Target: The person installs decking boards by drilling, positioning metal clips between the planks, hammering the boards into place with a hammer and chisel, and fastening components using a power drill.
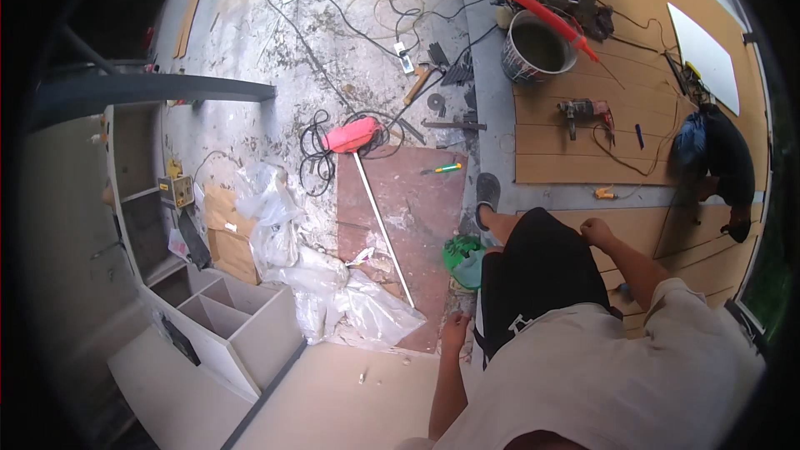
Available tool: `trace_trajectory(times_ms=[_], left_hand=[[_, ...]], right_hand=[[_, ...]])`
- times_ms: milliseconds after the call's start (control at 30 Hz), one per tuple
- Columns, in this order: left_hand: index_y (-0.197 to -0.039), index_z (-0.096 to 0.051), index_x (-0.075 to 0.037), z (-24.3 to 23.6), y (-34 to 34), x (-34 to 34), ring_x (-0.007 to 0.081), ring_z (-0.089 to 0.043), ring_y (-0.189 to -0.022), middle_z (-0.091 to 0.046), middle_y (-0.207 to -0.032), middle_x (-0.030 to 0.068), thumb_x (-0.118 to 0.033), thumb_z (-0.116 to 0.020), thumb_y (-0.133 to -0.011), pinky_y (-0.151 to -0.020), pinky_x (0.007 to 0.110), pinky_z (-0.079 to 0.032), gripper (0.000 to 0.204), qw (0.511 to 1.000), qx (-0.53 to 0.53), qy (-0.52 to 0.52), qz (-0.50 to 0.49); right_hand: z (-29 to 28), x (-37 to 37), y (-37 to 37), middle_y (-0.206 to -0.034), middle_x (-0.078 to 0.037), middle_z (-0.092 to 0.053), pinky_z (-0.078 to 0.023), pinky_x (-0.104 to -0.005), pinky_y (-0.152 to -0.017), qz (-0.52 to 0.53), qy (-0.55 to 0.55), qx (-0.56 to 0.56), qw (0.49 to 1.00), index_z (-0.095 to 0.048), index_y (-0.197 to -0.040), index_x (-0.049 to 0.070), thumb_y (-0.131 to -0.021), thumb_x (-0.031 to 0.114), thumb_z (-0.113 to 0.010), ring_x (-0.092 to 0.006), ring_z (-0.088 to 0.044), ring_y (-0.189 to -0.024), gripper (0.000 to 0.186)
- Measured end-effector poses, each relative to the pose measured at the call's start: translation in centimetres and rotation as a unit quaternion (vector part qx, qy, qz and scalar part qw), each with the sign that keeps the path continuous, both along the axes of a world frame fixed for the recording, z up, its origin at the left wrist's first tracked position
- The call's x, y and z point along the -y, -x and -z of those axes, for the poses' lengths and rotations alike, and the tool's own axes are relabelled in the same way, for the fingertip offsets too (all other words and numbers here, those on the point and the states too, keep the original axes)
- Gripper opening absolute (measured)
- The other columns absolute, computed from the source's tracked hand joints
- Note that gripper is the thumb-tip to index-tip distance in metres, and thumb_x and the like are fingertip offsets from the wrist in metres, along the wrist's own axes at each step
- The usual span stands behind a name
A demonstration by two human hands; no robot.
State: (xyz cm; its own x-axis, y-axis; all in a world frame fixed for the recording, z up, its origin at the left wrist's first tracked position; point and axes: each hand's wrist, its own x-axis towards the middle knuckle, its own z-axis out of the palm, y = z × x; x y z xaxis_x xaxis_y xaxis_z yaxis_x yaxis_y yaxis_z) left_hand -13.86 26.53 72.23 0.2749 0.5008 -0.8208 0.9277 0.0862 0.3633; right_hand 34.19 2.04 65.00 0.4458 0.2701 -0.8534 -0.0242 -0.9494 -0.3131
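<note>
My left hand [455,329] hangs beside my dark shorts with fingers curled; whatever it holds, if anything, is hidden. My right hand [597,233] is by my right thigh, fingers curled and their inner side hidden. My sandaled foot [487,196] stands on a grey strip next to a green bag or bundle [467,262]. Left of it lie a reddish board [408,208], a green-yellow cutter [446,168], and a pink mop head [350,135] on a white pole amid black cable and clear plastic sheeting [375,317].
A bucket of grey liquid [537,46], red tube tool [562,29] and drill [583,117] stand or lie on brown boards [542,158]. Another person [729,167] bends at the right. A pale cubby cabinet [258,350], steel beam [200,87], hammer [417,83] and cables occupy the left and back.
</note>
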Motion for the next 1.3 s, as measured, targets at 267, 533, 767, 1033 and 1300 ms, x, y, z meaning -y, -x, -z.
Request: trace_trajectory(times_ms=[267,533,767,1033,1300], left_hand=[[-0.143,-0.053,0.0,1.4,-9.4,-17.9,0.046,-0.058,-0.125,-0.054,-0.141,0.0295,-0.038,-0.079,-0.088,-0.108,0.049,-0.046,0.072,0.981,0.019,-0.135,0.14],[-0.158,-0.022,0.002,18.4,-9.6,-30.6,0.0501,-0.057,-0.126,-0.046,-0.145,0.0341,-0.059,-0.084,-0.075,-0.104,0.052,-0.052,0.12,0.956,-0.213,-0.054,0.194],[-0.14,-0.048,-0.004,18.3,-9.7,-44.2,0.0416,-0.059,-0.125,-0.058,-0.13,0.0237,-0.041,-0.087,-0.075,-0.105,0.05,-0.049,0.084,0.98,-0.179,-0.031,0.086],[-0.15,-0.04,0.003,20.4,-6.9,-49.3,0.0427,-0.049,-0.132,-0.049,-0.141,0.0271,-0.041,-0.09,-0.075,-0.114,0.048,-0.039,0.1,0.975,-0.219,0.038,-0.009],[-0.134,-0.049,-0.001,19.6,-9.5,-47.6,0.0397,-0.056,-0.124,-0.056,-0.127,0.0218,-0.038,-0.087,-0.075,-0.107,0.047,-0.045,0.08,0.985,-0.141,0.0,0.1]], right_hand=[[3.4,-20.6,0.8,-0.098,-0.021,-0.074,-0.055,-0.0455,-0.083,-0.041,-0.104,0.053,0.992,-0.073,-0.105,0.002,-0.091,0.026,-0.065,-0.0382,-0.07,-0.094,0.029],[28.1,-46.5,2.1,-0.098,-0.019,-0.074,-0.055,-0.048,-0.082,-0.04,-0.127,0.113,0.985,-0.072,-0.106,0.007,-0.09,0.027,-0.064,-0.0388,-0.071,-0.094,0.027],[51.6,-69.9,0.1,-0.121,-0.024,-0.067,-0.052,-0.0503,-0.098,0.028,-0.125,0.15,0.98,-0.067,-0.124,0.012,-0.086,0.017,-0.063,-0.0425,-0.066,-0.111,0.039],[63.1,-78.9,-3.6,-0.123,-0.026,-0.062,-0.053,-0.0514,-0.098,0.107,-0.032,0.166,0.98,-0.063,-0.127,0.015,-0.093,0.04,-0.067,-0.0451,-0.062,-0.116,0.043],[52.3,-68.7,-7.3,-0.097,-0.022,-0.069,-0.055,-0.0523,-0.086,0.079,-0.163,0.332,0.926,-0.066,-0.111,0.019,-0.096,0.028,-0.053,-0.0439,-0.066,-0.098,0.022]])
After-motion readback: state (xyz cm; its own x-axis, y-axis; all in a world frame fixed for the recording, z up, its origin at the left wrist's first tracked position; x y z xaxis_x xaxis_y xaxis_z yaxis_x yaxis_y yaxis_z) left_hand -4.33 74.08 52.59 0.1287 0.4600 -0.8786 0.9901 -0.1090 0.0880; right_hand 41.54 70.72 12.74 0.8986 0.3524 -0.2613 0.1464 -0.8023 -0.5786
